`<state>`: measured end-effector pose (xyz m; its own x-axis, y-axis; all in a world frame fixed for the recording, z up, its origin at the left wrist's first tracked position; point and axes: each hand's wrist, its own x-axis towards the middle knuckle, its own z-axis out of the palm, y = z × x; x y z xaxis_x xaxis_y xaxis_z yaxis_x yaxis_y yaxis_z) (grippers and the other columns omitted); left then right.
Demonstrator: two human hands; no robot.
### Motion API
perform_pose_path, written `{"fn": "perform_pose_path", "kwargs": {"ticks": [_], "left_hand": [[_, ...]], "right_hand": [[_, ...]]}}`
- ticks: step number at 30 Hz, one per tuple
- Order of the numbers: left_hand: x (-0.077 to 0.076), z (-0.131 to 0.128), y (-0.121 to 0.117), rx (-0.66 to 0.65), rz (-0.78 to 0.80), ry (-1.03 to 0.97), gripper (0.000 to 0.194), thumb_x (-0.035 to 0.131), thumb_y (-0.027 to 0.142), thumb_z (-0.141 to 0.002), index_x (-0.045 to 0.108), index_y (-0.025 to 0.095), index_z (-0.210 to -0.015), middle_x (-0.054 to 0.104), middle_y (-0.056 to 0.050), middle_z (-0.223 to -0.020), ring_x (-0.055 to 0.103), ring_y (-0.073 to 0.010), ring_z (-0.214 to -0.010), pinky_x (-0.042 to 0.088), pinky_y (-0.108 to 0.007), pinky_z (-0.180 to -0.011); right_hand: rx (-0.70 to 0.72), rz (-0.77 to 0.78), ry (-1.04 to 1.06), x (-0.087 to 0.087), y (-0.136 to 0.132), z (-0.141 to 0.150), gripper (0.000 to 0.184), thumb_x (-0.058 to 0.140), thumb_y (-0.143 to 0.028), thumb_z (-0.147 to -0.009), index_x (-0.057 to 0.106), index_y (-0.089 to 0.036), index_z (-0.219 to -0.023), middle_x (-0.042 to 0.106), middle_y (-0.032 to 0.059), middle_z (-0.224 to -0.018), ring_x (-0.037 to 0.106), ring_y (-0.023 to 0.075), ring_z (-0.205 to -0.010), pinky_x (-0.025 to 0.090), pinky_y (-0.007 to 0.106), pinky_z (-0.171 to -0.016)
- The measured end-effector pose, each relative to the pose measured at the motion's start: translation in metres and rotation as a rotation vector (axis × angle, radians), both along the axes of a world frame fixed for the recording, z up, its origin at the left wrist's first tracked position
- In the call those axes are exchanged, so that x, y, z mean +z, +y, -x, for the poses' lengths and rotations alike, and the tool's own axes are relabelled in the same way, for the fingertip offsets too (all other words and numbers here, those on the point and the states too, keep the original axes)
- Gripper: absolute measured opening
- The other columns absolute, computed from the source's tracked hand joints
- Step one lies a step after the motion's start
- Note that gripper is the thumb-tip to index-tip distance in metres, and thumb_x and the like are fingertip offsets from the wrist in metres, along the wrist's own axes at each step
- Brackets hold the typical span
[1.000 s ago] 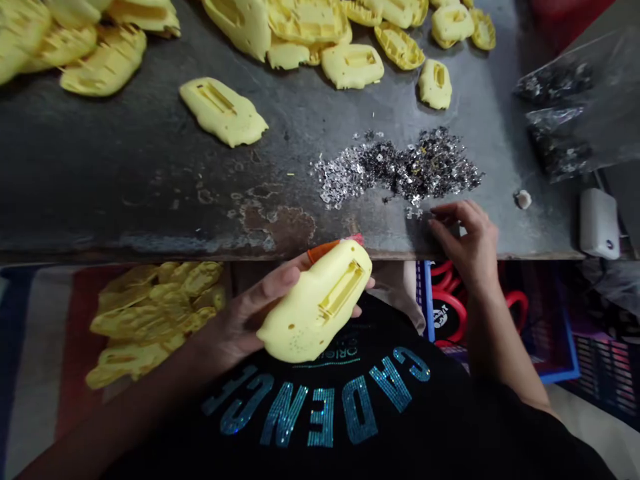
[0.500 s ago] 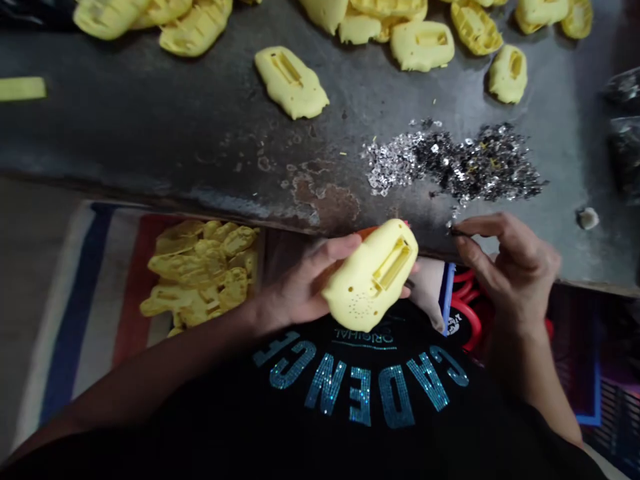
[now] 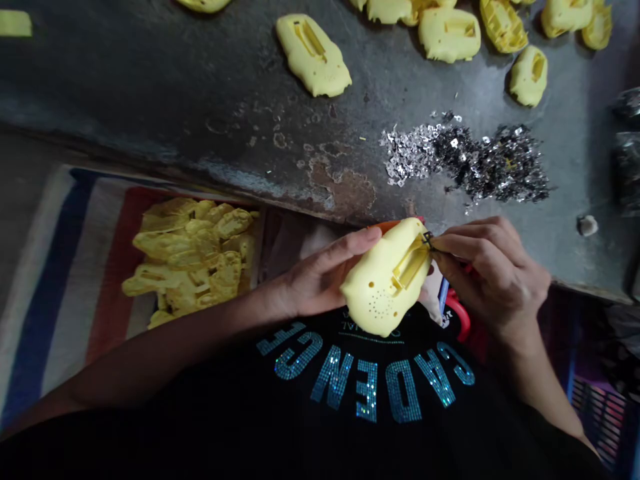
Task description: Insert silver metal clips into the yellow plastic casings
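Observation:
My left hand (image 3: 327, 273) grips a yellow plastic shell (image 3: 376, 293) near my chest. The shell has a long rectangular recess, small screw holes and a cluster of tiny holes facing up. Between the thumb and forefinger of my right hand (image 3: 493, 270) is a small dark metal clip (image 3: 427, 239), held at the upper end of the recess. Whether the clip touches the recess wall I cannot tell. Something orange (image 3: 385, 225) shows partly behind the shell. A pile of small shiny metal clips (image 3: 465, 157) lies on the metal table (image 3: 200, 87) beyond my hands.
Several yellow shells, one standing apart (image 3: 314, 57), lie along the table's far side. More yellow shell parts (image 3: 195, 253) fill a container below the table edge at left, beside a striped sheet (image 3: 107, 267). A whitish lump (image 3: 587, 225) sits at right.
My right hand has moved left from the edge of the clip pile to the shell, bringing a small clip. The shell stays in my left hand; the camera view has shifted.

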<state>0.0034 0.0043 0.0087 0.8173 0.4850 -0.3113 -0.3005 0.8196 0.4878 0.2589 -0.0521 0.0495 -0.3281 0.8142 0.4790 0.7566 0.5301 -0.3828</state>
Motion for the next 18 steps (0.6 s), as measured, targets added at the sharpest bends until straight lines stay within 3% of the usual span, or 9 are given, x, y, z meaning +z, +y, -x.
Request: {"fn": "perform_pose_path", "kwargs": {"ticks": [3,10,14,18], "left_hand": [[-0.0015,-0.0019,-0.0022,0.020,0.018,0.003,0.067,0.089,0.071,-0.099,0.083,0.025,-0.147,0.089,-0.014,-0.141,0.081,-0.0375,-0.133,0.067,-0.047,-0.113],[0.0006,-0.0038,-0.0014,0.030,-0.007,-0.024,0.070,0.099,0.065,-0.093,0.082,0.024,-0.147,0.090,-0.011,-0.130,0.084,-0.0300,-0.115,0.066,-0.040,-0.106],[-0.0025,-0.0038,-0.0019,0.021,-0.034,-0.056,0.071,0.091,0.069,-0.100,0.080,0.023,-0.153,0.089,-0.014,-0.139,0.084,-0.0333,-0.124,0.065,-0.044,-0.111],[-0.0046,-0.0048,-0.0023,0.028,-0.015,-0.078,0.071,0.091,0.069,-0.100,0.080,0.022,-0.152,0.086,-0.015,-0.150,0.081,-0.0361,-0.137,0.065,-0.047,-0.117]], "right_hand": [[0.003,-0.009,-0.043,0.0017,-0.0016,0.0009,0.049,0.081,-0.010,-0.107,0.075,-0.040,-0.146,0.089,0.0038,-0.114,0.081,0.0283,-0.093,0.067,0.048,-0.083],[-0.002,-0.027,-0.124,0.0013,-0.0054,0.0019,0.043,0.081,-0.009,-0.108,0.074,-0.034,-0.142,0.089,0.0058,-0.115,0.079,0.0283,-0.093,0.064,0.047,-0.080],[-0.021,-0.026,-0.058,-0.0019,-0.0066,0.0025,0.050,0.080,-0.008,-0.108,0.074,-0.039,-0.146,0.090,0.0037,-0.115,0.081,0.0273,-0.093,0.065,0.046,-0.080],[-0.069,-0.029,-0.003,-0.0046,-0.0090,0.0030,0.053,0.081,-0.004,-0.106,0.076,-0.036,-0.147,0.090,0.0050,-0.118,0.083,0.0277,-0.097,0.067,0.047,-0.085]]}}
